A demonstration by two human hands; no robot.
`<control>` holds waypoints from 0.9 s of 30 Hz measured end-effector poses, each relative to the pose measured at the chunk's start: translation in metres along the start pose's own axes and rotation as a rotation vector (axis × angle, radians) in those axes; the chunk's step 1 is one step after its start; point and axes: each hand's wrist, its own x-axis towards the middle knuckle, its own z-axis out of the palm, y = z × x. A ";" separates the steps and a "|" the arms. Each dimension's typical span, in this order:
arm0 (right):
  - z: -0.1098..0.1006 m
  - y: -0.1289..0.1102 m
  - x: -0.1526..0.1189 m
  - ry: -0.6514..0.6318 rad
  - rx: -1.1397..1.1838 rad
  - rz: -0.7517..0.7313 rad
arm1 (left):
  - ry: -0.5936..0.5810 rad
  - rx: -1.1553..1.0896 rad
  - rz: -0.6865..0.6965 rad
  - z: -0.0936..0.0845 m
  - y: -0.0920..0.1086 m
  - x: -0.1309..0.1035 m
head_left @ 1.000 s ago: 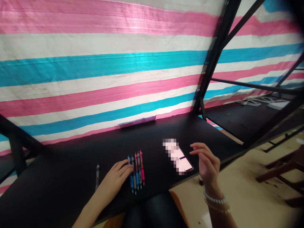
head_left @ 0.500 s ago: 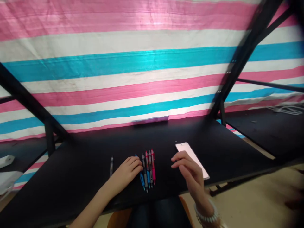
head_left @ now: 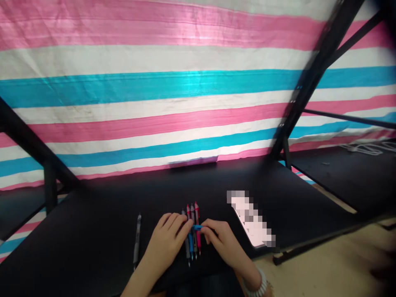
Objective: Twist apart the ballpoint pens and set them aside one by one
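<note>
My left hand is closed around one end of a blue pen, its thumb side toward the pen's visible blue part. From the other side, my right hand pinches the pen's right end between thumb and fingers. The pen lies crosswise just above a row of several pens. In that row are a grey pen, a pen with a blue grip and a pink pen, side by side and pointing toward me. Part of the row is hidden behind my left hand.
A dark grey pen lies alone left of my left arm. On the right is a phone, partly pixelated. The black table ends near me; black metal frame bars and a striped sheet stand behind.
My right hand has come left, from over the phone to the blue pen. That pen, earlier beside the row under my left hand, is now turned crosswise between both hands.
</note>
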 end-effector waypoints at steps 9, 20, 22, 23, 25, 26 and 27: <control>0.011 0.006 0.004 0.175 0.004 -0.023 | -0.004 0.063 -0.103 0.009 0.002 0.004; 0.010 0.012 -0.006 0.208 0.156 0.089 | 0.245 -0.762 -0.835 0.009 0.017 -0.026; 0.010 0.011 -0.007 0.208 0.177 0.113 | 0.293 -0.955 -1.071 0.012 0.024 -0.034; 0.009 0.011 -0.007 0.209 0.183 0.123 | 0.322 -1.027 -1.164 0.013 0.027 -0.037; 0.009 0.010 -0.006 0.210 0.194 0.142 | 0.405 -1.138 -1.298 0.014 0.030 -0.039; 0.009 0.010 -0.006 0.211 0.200 0.151 | 0.442 -1.189 -1.343 0.014 0.031 -0.038; 0.008 0.011 -0.006 0.213 0.206 0.161 | 0.468 -1.236 -1.373 0.014 0.031 -0.037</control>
